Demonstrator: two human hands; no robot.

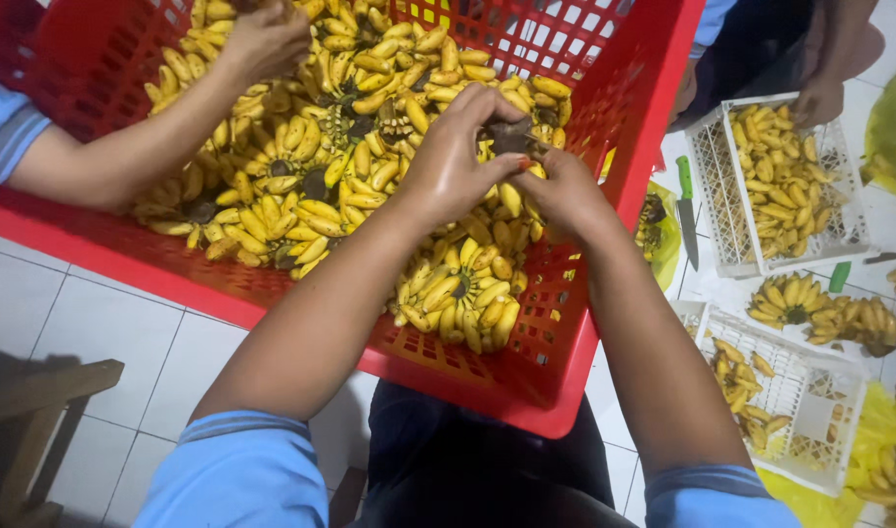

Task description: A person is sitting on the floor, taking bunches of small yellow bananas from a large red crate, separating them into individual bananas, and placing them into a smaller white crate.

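Presently noted: left hand [453,147] and right hand [563,191] both in closed grip on dark banana stem [511,137], held just above bunches [458,293] in red crate [604,147]. Stem axis roughly level, between thumbs, left hand nearer.

One red crate [604,147]; two white crates [721,210] [839,430]; one green-handled knife [686,210] — bananas (small, yellow) beyond counting.
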